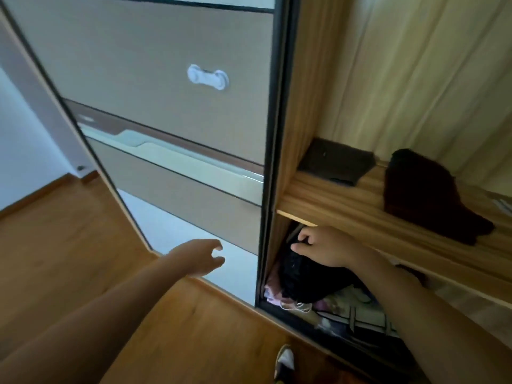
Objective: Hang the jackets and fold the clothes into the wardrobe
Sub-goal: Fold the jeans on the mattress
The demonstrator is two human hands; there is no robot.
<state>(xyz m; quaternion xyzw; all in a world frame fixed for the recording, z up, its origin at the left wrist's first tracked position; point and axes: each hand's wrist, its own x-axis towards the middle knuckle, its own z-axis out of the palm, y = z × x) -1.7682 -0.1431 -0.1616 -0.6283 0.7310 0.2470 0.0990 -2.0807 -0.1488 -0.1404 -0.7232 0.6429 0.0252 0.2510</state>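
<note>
The wardrobe stands open on its right side, with a wooden shelf (346,209) across it. A folded dark grey garment (336,160) and a dark maroon garment (426,195) lie on that shelf. In the compartment below, a black garment (307,281) sits on a heap of pink and floral clothes (277,296). My right hand (324,246) reaches under the shelf and rests on top of the black garment, fingers curled; whether it grips the cloth I cannot tell. My left hand (201,256) hovers in front of the sliding door, fingers apart, holding nothing.
The sliding door (155,87) with a dark frame covers the wardrobe's left half and carries a white child-lock latch (207,77). Wooden floor (69,245) lies to the left. A foot in a slipper (285,361) shows at the bottom.
</note>
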